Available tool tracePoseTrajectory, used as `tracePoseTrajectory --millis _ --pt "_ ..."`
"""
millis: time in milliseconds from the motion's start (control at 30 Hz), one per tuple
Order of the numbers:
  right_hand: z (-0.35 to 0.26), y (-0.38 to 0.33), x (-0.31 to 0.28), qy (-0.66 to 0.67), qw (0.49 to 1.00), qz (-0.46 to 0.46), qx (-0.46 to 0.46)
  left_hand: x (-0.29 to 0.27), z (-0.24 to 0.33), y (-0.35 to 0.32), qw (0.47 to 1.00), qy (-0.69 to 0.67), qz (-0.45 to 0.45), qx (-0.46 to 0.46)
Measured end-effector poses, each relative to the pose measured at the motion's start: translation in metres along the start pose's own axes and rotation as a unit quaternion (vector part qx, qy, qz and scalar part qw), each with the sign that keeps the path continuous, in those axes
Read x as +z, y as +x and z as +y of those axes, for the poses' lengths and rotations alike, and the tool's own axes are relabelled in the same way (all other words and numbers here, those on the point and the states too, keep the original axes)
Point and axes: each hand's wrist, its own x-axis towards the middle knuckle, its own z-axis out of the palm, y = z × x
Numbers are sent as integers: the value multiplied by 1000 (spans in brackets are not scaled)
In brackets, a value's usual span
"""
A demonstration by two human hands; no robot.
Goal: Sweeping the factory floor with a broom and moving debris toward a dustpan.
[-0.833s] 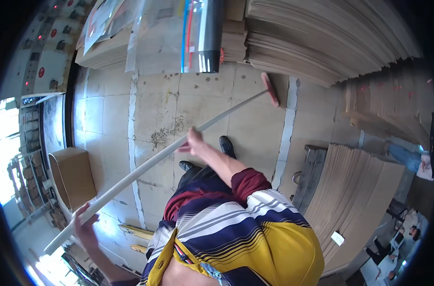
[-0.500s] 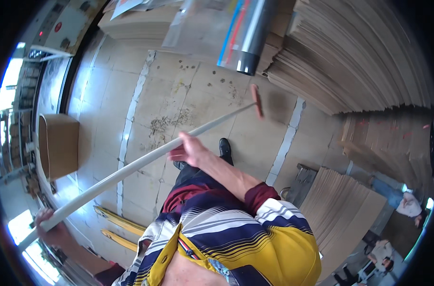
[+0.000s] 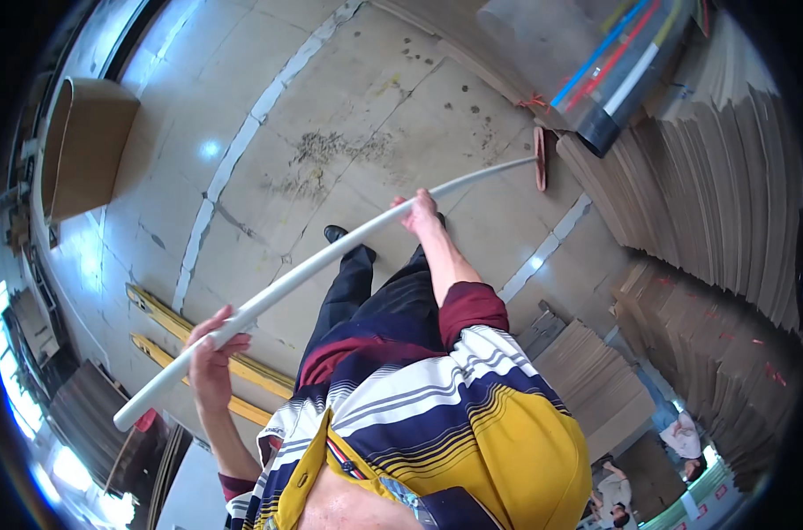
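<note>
Both my hands hold a long white pole point(image 3: 295, 275) that slants across my body. A narrow reddish crosspiece point(image 3: 541, 159) is fixed at its far end, low beside the stacked cardboard; whether it is a broom or a mop head I cannot tell. My left hand point(image 3: 211, 358) is closed round the pole near its thick end, at the lower left. Farther along, in front of my legs, my right hand point(image 3: 422, 215) wraps round the shaft. Dark crumbs of dirt point(image 3: 313, 150) lie scattered over the tiled floor point(image 3: 260, 212) beyond the pole.
Tall cardboard stacks point(image 3: 684, 177) line the right, with a clear plastic-wrapped roll point(image 3: 613, 115) jutting out above the crosspiece. An open carton point(image 3: 92, 146) stands at the left. Yellow forks point(image 3: 198, 340) lie low beside my left arm. Two people point(image 3: 681, 437) are at the lower right.
My left hand has come inward and up, and the pole's thick end is now in view. The crosspiece has shifted right, toward the cardboard stacks. My view has turned as well.
</note>
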Motion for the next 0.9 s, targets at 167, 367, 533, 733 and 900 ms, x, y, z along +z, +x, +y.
tracePoseTrajectory --millis 167,367,533,733,900 --pt "66 -32 90 -86 996 -27 26 -88 17 -14 996 8 85 37" --pt "116 -104 115 -151 978 -139 35 -199 33 -24 971 -82 164 155" --pt "102 -102 89 -147 978 -138 61 -198 26 -6 976 -96 125 148" --pt "36 -12 76 -104 994 -20 -15 -121 -17 47 981 -192 8 2" --pt "66 -1 146 -230 967 16 111 -162 12 60 986 -106 126 13"
